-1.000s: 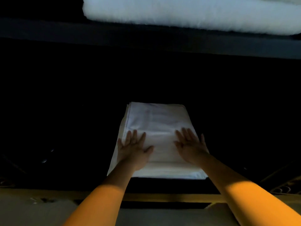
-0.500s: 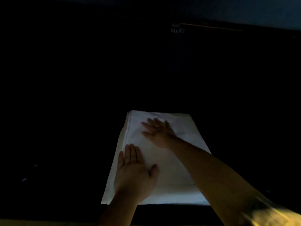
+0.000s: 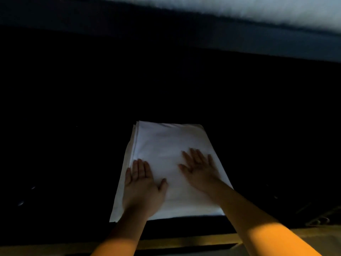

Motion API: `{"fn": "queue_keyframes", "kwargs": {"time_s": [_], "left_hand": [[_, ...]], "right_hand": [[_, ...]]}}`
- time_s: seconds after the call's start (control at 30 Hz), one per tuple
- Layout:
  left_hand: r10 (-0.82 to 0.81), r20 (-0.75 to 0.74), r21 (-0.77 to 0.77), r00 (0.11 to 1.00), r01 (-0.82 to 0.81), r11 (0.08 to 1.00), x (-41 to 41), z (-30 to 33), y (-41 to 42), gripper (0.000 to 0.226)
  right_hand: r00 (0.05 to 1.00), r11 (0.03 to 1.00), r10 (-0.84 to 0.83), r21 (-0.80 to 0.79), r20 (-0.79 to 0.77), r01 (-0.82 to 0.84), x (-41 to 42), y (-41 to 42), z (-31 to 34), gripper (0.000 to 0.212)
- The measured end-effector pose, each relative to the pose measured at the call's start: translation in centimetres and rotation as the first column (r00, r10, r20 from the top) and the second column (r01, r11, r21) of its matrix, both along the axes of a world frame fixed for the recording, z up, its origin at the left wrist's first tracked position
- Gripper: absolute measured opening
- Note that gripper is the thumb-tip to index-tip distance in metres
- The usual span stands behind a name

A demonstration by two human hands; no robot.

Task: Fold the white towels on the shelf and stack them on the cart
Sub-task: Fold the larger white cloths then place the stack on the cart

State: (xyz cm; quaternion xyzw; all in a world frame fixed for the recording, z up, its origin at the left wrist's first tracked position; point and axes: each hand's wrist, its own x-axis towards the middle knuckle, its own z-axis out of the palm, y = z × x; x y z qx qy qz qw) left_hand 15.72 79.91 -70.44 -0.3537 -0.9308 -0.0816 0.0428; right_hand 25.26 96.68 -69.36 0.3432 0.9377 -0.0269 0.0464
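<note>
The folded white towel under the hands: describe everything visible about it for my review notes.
The folded white towel lies flat on a dark surface, long side running away from the camera. It looks like thin, smooth cloth, lightly creased. Several layer edges show stacked along its left side. The left hand rests flat near the near-left corner; the right hand lies flat, fingers spread, on the right half. Both palms press down on it. The surroundings are too dark to tell what supports it.

1. A dark shelf surface, almost lost in shadow, carries a stack of folded white towels lying flat near its front edge.
2. Above, a blue-grey upper shelf edge runs across the top, with blurred white fabric resting on it at upper right.
</note>
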Motion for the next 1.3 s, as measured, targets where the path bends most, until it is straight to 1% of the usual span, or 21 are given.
{"fn": "queue_keyframes", "kwargs": {"time_s": [0.07,0.1,0.13,0.17,0.23,0.27,0.3,0.33,0.4,0.5,0.6,0.67,0.77,0.83,0.87,0.93,1.0,1.03,1.1,1.13,1.3], "left_hand": [[-0.004,0.013,0.003,1.000,0.004,1.000,0.1,0.1,-0.1,0.086],[-0.006,0.016,0.003,1.000,0.006,1.000,0.2,0.2,-0.1,0.083],[-0.010,0.015,0.001,1.000,0.010,1.000,0.2,0.3,-0.2,0.080],[-0.017,0.015,-0.004,1.000,0.017,1.000,0.1,0.4,-0.3,0.077],[-0.042,0.020,-0.020,0.999,0.042,0.999,0.1,0.7,-0.6,0.069],[-0.064,0.028,-0.029,0.998,0.064,0.997,0.0,0.8,-0.8,0.066],[-0.084,0.041,-0.036,0.996,0.086,0.996,-0.1,0.8,-1.1,0.063],[-0.099,0.050,-0.038,0.994,0.101,0.994,-0.2,0.7,-1.6,0.062],[-0.109,0.058,-0.037,0.992,0.111,0.993,-0.4,0.7,-2.7,0.061],[-0.096,0.090,-0.055,0.991,0.102,0.993,0.3,0.9,-4.4,0.065],[-0.075,0.163,-0.067,0.984,0.087,0.994,1.9,1.2,-6.3,0.069],[-0.054,0.213,-0.124,0.976,0.082,0.989,3.3,1.7,-7.6,0.071],[0.001,0.318,-0.276,0.948,0.092,0.957,5.7,4.4,-9.5,0.075],[0.032,0.387,-0.344,0.922,0.112,0.932,7.3,7.7,-10.6,0.078],[0.036,0.399,-0.350,0.916,0.116,0.930,8.1,9.8,-11.1,0.078],[0.013,0.389,-0.305,0.921,0.115,0.945,9.6,14.3,-11.9,0.076],[-0.023,0.354,-0.228,0.935,0.110,0.967,11.1,19.3,-12.7,0.072],[-0.042,0.338,-0.187,0.940,0.111,0.976,11.7,21.8,-13.1,0.069],[-0.074,0.326,-0.125,0.942,0.120,0.985,12.7,26.9,-13.9,0.064],[-0.085,0.331,-0.108,0.940,0.127,0.986,13.2,29.4,-14.3,0.063],[-0.082,0.351,-0.053,0.933,0.108,0.993,15.1,41.7,-17.1,0.061]], "right_hand": [[0.983,0.983,-0.179,0.045,0.051,0.177,2.3,0.9,0.6,0.063],[0.973,0.974,-0.224,0.029,0.057,0.223,3.0,0.8,0.7,0.064],[0.972,0.973,-0.230,-0.005,0.051,0.230,3.5,0.1,0.6,0.065],[0.982,0.982,-0.185,-0.031,0.037,0.187,3.7,-1.1,0.3,0.065],[0.999,0.999,-0.029,-0.026,-0.019,0.029,4.6,-3.8,-0.3,0.068],[0.999,1.000,0.011,-0.005,-0.047,-0.011,5.3,-4.8,-0.6,0.075],[0.998,1.000,-0.001,0.024,-0.068,0.003,6.1,-5.3,-0.7,0.082],[0.995,0.997,-0.048,0.056,-0.087,0.053,7.0,-5.4,-0.8,0.083],[0.980,0.982,-0.152,0.095,-0.129,0.165,8.7,-5.1,-0.8,0.077],[0.955,0.971,-0.234,0.013,-0.185,0.240,10.4,-4.9,-0.4,0.083],[0.947,0.968,-0.251,-0.063,-0.201,0.243,11.2,-5.2,-0.4,0.072],[0.956,0.962,-0.258,-0.134,-0.143,0.239,11.8,-5.4,0.0,0.072],[0.975,0.955,-0.220,-0.211,-0.029,0.209,13.4,-6.5,1.7,0.070],[0.986,0.941,-0.163,-0.297,0.027,0.164,15.0,-7.7,4.4,0.069],[0.990,0.930,-0.132,-0.342,0.041,0.138,15.8,-8.6,6.3,0.069],[0.993,0.911,-0.112,-0.396,0.032,0.116,17.3,-10.6,10.9,0.074],[0.992,0.912,-0.126,-0.396,-0.025,0.106,18.1,-12.7,16.4,0.087],[0.990,0.916,-0.122,-0.392,-0.069,0.085,18.3,-13.7,19.2,0.085],[0.985,0.918,-0.099,-0.395,-0.141,0.036,18.4,-15.2,24.3,0.068],[0.984,0.916,-0.080,-0.401,-0.157,0.010,18.4,-15.8,27.0,0.065],[0.982,0.899,-0.025,-0.433,-0.186,-0.059,18.5,-18.6,40.3,0.065]]}}
